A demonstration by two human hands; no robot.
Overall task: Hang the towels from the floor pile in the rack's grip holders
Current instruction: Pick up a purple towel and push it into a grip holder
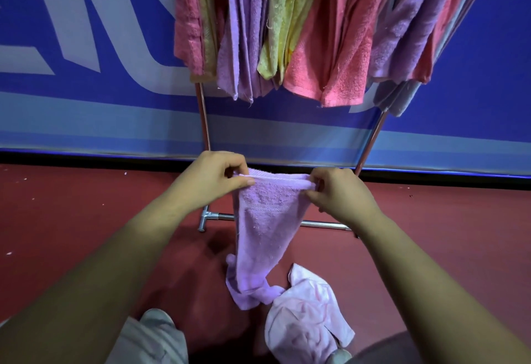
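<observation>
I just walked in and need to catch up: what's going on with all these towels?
A person is hanging towels on a rack. The left hand and right hand each pinch a top corner of a lilac towel, holding it spread in front of the rack. Its lower end trails on the red floor, next to a pale pink towel lying there. Pink, purple and yellow-green hung towels already fill the rack above.

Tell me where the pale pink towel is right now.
The pale pink towel lies crumpled on the red floor, low and right of centre in the head view, touching the bottom end of the lilac towel.
</observation>
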